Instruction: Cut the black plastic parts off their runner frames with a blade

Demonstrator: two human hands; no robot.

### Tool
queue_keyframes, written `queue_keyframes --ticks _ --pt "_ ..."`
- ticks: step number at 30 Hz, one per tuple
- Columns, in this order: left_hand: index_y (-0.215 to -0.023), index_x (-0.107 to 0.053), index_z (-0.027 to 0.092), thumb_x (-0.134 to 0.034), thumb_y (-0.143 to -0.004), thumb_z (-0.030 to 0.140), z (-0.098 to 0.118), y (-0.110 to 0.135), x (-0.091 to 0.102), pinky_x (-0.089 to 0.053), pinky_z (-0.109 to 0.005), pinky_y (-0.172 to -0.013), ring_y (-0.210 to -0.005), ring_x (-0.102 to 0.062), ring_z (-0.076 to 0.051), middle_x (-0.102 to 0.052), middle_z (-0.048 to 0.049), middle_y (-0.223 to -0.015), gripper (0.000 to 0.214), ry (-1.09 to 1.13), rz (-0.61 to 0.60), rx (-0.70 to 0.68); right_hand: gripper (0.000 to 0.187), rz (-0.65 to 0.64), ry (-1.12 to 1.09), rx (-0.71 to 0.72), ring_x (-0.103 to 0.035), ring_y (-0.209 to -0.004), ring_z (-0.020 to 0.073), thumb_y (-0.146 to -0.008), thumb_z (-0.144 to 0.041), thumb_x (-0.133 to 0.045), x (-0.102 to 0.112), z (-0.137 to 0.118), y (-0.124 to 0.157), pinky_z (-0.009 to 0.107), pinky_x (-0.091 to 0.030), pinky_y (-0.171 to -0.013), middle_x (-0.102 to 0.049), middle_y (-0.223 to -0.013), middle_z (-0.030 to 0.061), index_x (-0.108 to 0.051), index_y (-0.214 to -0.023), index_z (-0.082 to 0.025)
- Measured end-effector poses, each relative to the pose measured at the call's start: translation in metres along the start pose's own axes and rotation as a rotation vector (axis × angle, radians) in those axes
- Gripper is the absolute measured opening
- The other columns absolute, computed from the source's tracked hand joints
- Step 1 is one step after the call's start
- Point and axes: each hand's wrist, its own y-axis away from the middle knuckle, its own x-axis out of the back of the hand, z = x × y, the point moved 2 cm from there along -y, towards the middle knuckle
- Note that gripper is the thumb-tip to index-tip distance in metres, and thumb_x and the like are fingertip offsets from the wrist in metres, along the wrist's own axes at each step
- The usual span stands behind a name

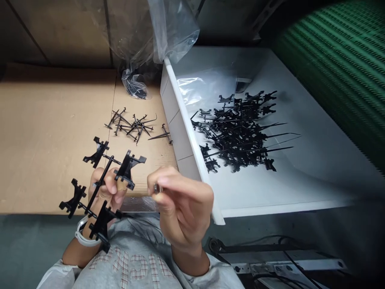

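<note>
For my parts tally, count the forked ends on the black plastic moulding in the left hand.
4 forked ends on the black plastic moulding in the left hand: top left, top right, far left, bottom. None looks hidden.

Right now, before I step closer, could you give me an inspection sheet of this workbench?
surface: tan cardboard sheet beside a white tray.
job's things: black plastic moulded frame; small shiny metal piece.
clutter: loose black plastic parts on the cardboard, a black heap in the tray, clear plastic bag.
grips: left hand holds the frame; right hand pinches the metal piece.
cables: dark cable below the tray.
surroundings: green ribbed panel.
</note>
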Motion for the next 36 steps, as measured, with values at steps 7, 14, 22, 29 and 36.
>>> queue_keyframes --ticks 7,14,22,29,36 --pt "-0.075 -0.055 0.023 -0.059 -0.095 0.034 -0.001 -0.003 -0.007 -0.042 -0.023 -0.063 -0.055 -0.038 -0.011 -0.032 0.0059 -0.053 0.023 -0.034 0.135 0.035 0.042 -0.073 -0.059 -0.013 -0.062 -0.085 0.0158 -0.094 -0.007 -0.051 -0.014 0.002 0.011 0.033 -0.056 -0.072 -0.061 -0.09 0.0045 -0.054 -0.133 -0.022" --pt "-0.083 -0.056 0.024 -0.057 -0.097 0.034 -0.004 0.003 -0.004 -0.038 -0.021 -0.057 -0.06 -0.04 -0.011 -0.038 0.0045 -0.063 0.018 -0.041 0.22 0.095 0.035 -0.031 -0.116 -0.161 -0.06 -0.075 0.0132 -0.095 -0.01 -0.05 -0.022 0.005 0.016 0.029 -0.054 -0.063 -0.065 -0.093 0.0037 -0.055 -0.126 -0.025" --pt "-0.084 -0.061 0.025 -0.054 -0.098 0.029 -0.006 0.0 -0.001 -0.043 -0.021 -0.058 -0.056 -0.036 -0.012 -0.028 0.0054 -0.055 0.016 0.08 0.107 0.008 0.022 0.057 -0.149 -0.364 -0.059 -0.071 0.0098 -0.101 -0.012 -0.041 -0.014 0.007 0.004 0.027 -0.052 -0.067 -0.059 -0.082 -0.0033 -0.053 -0.109 -0.029" --pt "-0.078 -0.059 0.024 -0.058 -0.095 0.034 -0.001 -0.001 -0.011 -0.044 -0.02 -0.056 -0.054 -0.041 -0.011 -0.034 0.0055 -0.054 0.02 0.094 0.115 0.088 0.027 -0.023 -0.057 -0.296 -0.056 -0.081 0.013 -0.101 -0.016 -0.04 -0.017 0.001 0.0 0.03 -0.054 -0.071 -0.055 -0.093 0.002 -0.049 -0.124 -0.027" --pt "-0.078 -0.06 0.025 -0.057 -0.096 0.026 -0.001 0.001 -0.012 -0.041 -0.022 -0.053 -0.053 -0.041 -0.011 -0.047 0.0036 -0.06 0.018 0.04 0.153 0.106 0.046 0.029 0.094 -0.127 -0.058 -0.087 0.0148 -0.092 -0.016 -0.061 -0.021 0.007 0.003 0.028 -0.055 -0.065 -0.057 -0.107 0.0058 -0.044 -0.133 -0.028"
